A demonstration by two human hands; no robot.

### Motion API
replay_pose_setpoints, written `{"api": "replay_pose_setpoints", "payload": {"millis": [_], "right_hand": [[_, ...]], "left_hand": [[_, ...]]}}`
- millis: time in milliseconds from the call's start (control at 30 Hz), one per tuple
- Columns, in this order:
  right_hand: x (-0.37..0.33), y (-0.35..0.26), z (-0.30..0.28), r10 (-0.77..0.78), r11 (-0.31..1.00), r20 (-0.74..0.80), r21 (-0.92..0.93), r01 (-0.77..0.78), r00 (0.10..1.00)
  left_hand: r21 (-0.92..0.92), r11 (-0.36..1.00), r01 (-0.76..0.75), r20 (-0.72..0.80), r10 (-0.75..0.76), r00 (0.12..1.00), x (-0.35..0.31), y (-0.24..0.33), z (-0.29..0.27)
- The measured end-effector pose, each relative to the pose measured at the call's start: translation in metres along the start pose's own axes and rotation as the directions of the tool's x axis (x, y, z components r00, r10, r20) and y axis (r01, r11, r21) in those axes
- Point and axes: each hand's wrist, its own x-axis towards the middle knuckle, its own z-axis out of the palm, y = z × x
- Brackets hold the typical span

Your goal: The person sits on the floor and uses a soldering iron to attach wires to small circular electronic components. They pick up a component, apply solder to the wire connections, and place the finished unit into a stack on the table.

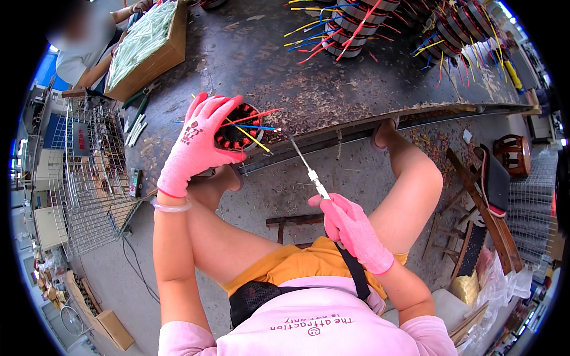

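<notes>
My left hand (205, 133), in a pink glove, grips a round motor stator (230, 142) at the table's near edge. Red-and-black windings line its inside. Red, blue and yellow lead wires (252, 127) stick out to the right. My right hand (353, 228), also gloved in pink, is closed around a slim tool (313, 175) with a thin metal shaft and a white neck. Its tip points up toward the table edge, a little right of the wires and apart from them. My fingers hide the tool's handle, so its exact kind is unclear.
Stacked stators (350, 29) with loose wires stand at the back, and more (457, 29) at the far right. A box of pale sleeves (160, 59) sits far left, beside another person (89, 47). Pliers (141, 105) lie near it. A wire cage (89, 172) stands left.
</notes>
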Motion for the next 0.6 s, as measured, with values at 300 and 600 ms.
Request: {"api": "replay_pose_setpoints", "payload": {"millis": [300,600], "right_hand": [[-0.0001,-0.0001,0.0007,0.016,0.999,0.014,-0.028,-0.015,1.000],[-0.0012,-0.0011,0.0021,0.006,0.999,0.019,-0.036,-0.005,1.000]], "left_hand": [[-0.003,1.000,0.011,0.002,-0.011,1.000,-0.0006,0.0014,0.0001],[-0.011,1.000,0.010,0.002,-0.010,1.000,-0.0007,0.0006,0.0006]]}}
